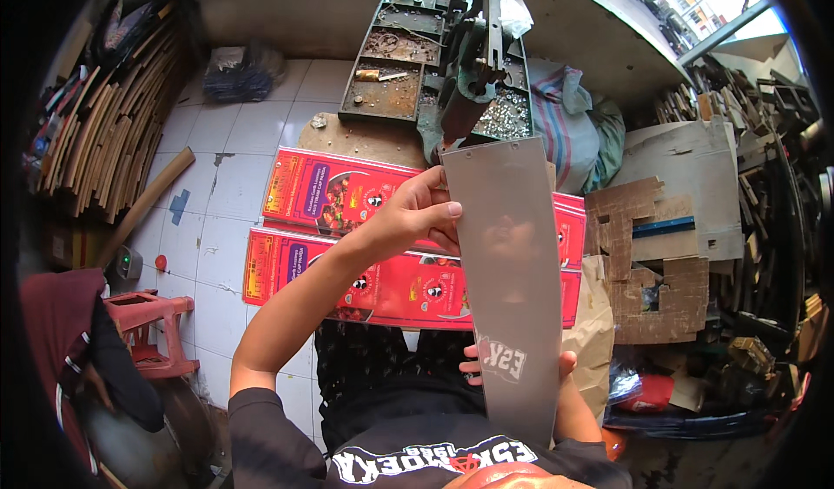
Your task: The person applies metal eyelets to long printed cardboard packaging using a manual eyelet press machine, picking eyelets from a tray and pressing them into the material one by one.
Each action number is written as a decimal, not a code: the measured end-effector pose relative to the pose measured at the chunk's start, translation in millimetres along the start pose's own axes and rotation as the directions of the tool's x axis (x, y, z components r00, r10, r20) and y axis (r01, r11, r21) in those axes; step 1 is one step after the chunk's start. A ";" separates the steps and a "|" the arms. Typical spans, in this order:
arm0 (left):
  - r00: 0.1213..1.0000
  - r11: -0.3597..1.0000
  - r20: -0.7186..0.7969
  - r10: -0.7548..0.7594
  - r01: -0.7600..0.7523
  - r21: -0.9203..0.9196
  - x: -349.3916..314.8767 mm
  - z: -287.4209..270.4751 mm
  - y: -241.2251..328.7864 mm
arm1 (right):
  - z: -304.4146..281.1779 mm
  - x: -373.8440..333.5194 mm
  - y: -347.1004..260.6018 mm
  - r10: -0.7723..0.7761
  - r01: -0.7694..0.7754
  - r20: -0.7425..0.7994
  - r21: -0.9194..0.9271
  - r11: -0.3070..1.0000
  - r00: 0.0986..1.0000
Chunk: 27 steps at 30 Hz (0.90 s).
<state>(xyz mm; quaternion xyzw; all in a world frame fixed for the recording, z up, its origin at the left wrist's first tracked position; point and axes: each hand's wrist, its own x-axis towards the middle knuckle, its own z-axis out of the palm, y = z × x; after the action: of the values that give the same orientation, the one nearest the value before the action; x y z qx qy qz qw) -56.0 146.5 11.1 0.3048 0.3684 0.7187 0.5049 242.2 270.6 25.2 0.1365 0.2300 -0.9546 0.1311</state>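
Observation:
A long, narrow, glossy grey sheet point(508, 272) is held lengthwise in front of me, its far end just under the head of a dark green hand press point(473, 89). My left hand point(430, 214) pinches the sheet's left edge near that far end, thumb on top. Around the nearer part wraps my right hand point(567, 366), fingertips at the left edge and thumb at the right; its palm is hidden behind the sheet. Small round marks, holes or eyelets, show along the far edge. Beneath lie red printed panels point(400, 289) with food pictures, partly covered by the sheet.
A compartment tray point(391, 55) with small metal pieces flanks the press. Stacked boards point(113, 115) lean at the left, above a red plastic stool point(152, 324). Cut cardboard point(669, 280) and a striped sack point(560, 124) are at the right, beside dark piled scraps.

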 end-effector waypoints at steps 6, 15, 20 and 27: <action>0.934 0.915 -0.252 0.255 -0.149 0.374 -20.6 24.9 12.1 | -9.7 -18.7 -29.9 -0.090 0.109 0.062 -0.637 0.763 0.994; 0.893 0.909 -0.180 0.412 -0.417 0.016 -97.7 62.4 57.6 | 27.7 -23.7 -87.7 -0.517 -0.127 0.595 -0.573 -0.810 0.615; 0.842 0.899 -0.330 0.427 -0.355 0.259 -109.1 76.7 63.7 | 27.8 -18.2 -96.8 -0.452 -0.190 0.710 -0.421 -0.887 0.540; 0.787 0.858 -0.374 0.490 -0.360 0.367 -111.1 83.9 69.8 | 35.6 -17.1 -98.6 -0.426 -0.263 0.738 -0.336 -0.904 0.523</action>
<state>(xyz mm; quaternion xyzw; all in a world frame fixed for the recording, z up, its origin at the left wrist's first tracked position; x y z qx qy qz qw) 10.8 44.3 107.8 0.2710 0.4936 0.8066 0.1801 220.0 341.7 100.9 -0.0142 0.9364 0.0809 -0.3412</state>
